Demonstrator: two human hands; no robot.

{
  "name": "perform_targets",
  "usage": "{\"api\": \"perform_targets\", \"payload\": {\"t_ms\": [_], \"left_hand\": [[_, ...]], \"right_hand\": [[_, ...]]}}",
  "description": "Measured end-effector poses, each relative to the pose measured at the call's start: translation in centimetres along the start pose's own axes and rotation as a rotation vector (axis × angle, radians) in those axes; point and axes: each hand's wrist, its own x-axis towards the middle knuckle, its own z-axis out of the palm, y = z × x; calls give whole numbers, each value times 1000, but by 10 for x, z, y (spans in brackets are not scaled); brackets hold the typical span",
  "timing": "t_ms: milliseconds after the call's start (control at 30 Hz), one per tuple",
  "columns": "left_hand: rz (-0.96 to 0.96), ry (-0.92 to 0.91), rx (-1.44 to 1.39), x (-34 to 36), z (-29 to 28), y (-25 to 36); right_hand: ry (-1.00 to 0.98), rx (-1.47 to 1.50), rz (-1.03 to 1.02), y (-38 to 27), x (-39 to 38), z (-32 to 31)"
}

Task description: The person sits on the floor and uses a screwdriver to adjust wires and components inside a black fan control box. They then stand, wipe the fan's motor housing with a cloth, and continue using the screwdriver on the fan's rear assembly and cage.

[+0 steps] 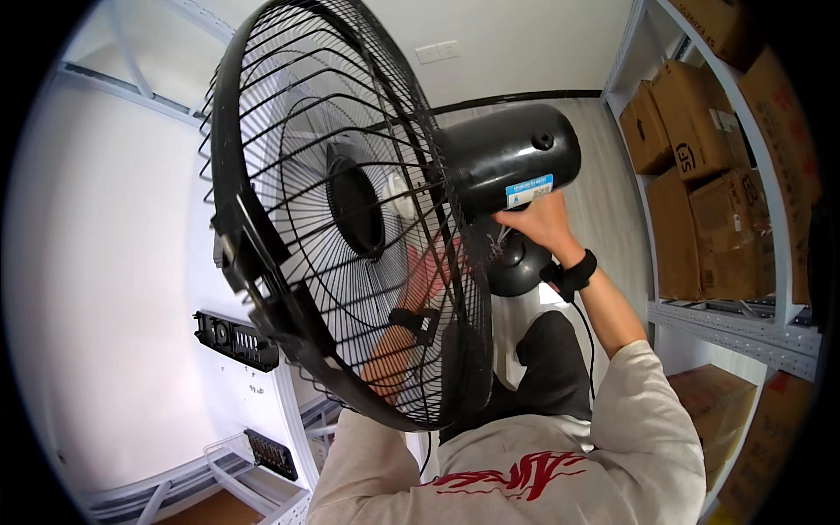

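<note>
While a black plastic strip (234, 339) sits over on the left, the big black fan (354, 208) takes up the middle, right in front of the person. Left hand (430, 267) is behind the mesh, can't tell what its fingers are doing. Right hand's (541, 223) up under the motor housing (512, 153), fingers curled in, grip unclear. Cardboard boxes (696, 127) far right.

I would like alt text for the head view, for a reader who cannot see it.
A large black fan dominates the view, the person's right hand beneath its motor housing and left hand partly visible through the wire cage. Cardboard boxes stand on metal shelves at right.
</note>
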Motion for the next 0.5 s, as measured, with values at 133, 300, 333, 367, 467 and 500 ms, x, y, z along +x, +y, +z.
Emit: {"api": "perform_targets", "payload": {"t_ms": [133, 300, 333, 367, 467, 500], "left_hand": [[90, 107, -40, -19, 31, -21], [111, -21, -117, -16, 46, -35], [96, -143, -163, -15, 31, -35], [107, -269, -210, -16, 20, -37], [193, 357, -43, -18, 88, -54], [176, 306, -52, -17, 86, -56]], "right_hand": [[-160, 19, -119, 8, 31, -3], [-345, 185, -172, 37, 70, -1], [-388, 223, -188, 39, 77, -2], [-451, 218, -226, 37, 85, 0], [-605, 158, -261, 48, 97, -8], [-654, 133, -275, 47, 98, -9]]}}
